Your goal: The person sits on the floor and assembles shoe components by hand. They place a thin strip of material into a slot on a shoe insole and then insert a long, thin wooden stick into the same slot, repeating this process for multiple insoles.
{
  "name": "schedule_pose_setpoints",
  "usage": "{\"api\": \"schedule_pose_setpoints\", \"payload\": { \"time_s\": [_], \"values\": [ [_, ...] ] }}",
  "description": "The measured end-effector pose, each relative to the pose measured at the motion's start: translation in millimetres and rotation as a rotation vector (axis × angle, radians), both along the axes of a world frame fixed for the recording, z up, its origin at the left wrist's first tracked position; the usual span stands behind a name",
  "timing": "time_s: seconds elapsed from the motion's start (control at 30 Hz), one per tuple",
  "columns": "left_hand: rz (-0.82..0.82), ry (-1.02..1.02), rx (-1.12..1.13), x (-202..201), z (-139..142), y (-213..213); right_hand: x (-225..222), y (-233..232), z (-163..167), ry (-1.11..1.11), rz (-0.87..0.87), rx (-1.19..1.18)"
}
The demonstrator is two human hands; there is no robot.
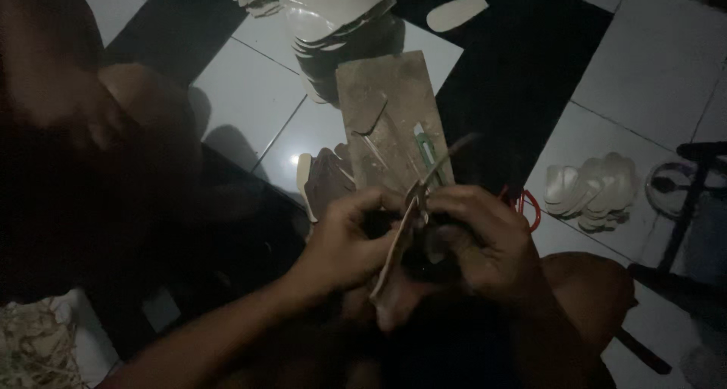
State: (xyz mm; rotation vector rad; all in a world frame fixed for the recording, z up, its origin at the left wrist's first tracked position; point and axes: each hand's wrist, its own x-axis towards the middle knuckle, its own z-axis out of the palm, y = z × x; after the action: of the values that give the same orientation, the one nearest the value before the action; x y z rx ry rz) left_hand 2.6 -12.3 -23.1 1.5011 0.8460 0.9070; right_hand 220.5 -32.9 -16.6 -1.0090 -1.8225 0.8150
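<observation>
Holding a thin flat sole-shaped piece (395, 246) edge-on between them, both hands meet in the lower middle of the view, above the person's lap. The left hand (350, 241) has its fingers curled and closed on the left side of this piece, with the thumb stretched toward the top edge. The right hand (485, 237) is closed too; its fingers grip the piece from the right side together with a thin tool (443, 162), whose long part points up and to the right. The scene is dark, so I cannot tell what kind of tool it is.

Just behind the hands a worn wooden board (390, 120) lies on the white floor tiles (651, 63), with a green object (425, 148) on it. A dark brown cut piece (327, 178) lies at the board's left side. A stack of pale sole shapes (333, 14) is beyond the board, and a smaller pale pile (594, 188) lies to the right. A red loop (530, 206) shows near the right hand.
</observation>
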Motion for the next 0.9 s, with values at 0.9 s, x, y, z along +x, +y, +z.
{"api": "schedule_pose_setpoints", "payload": {
  "time_s": [0.9],
  "values": [
    [0.074,-0.032,-0.057,9.5,8.3,-0.9,-32.5,-8.9,-3.6,-0.173,-0.31,0.355]
  ]
}}
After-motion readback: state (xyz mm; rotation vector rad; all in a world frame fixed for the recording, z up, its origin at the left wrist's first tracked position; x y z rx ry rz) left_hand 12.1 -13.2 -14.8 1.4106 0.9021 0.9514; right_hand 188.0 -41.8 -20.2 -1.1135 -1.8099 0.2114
